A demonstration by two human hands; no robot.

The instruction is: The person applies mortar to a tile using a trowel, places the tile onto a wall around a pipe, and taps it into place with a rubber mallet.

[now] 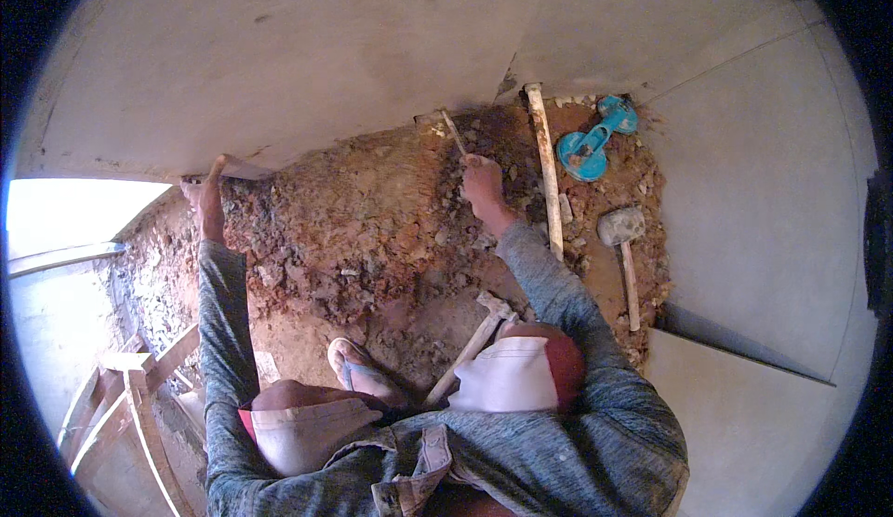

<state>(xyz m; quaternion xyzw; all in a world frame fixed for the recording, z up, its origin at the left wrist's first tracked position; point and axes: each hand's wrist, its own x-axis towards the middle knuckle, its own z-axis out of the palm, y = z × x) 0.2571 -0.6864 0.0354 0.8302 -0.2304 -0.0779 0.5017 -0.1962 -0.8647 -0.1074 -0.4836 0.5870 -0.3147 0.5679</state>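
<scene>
A large pale grey panel rises in front of me, its lower edge above rough reddish soil. My left hand is closed at the panel's lower left corner, thumb on its face and fingertips partly hidden at the edge. In my right hand is a thin light-coloured rod, held in closed fingers. The rod's far tip meets the panel's bottom edge near a small gap. Whether it is wood or metal I cannot tell.
Right of my right hand lie a long pale pole, a blue double suction lifter and a mallet. A hammer rests by my feet. Grey panels line the right side; a wooden frame stands at lower left.
</scene>
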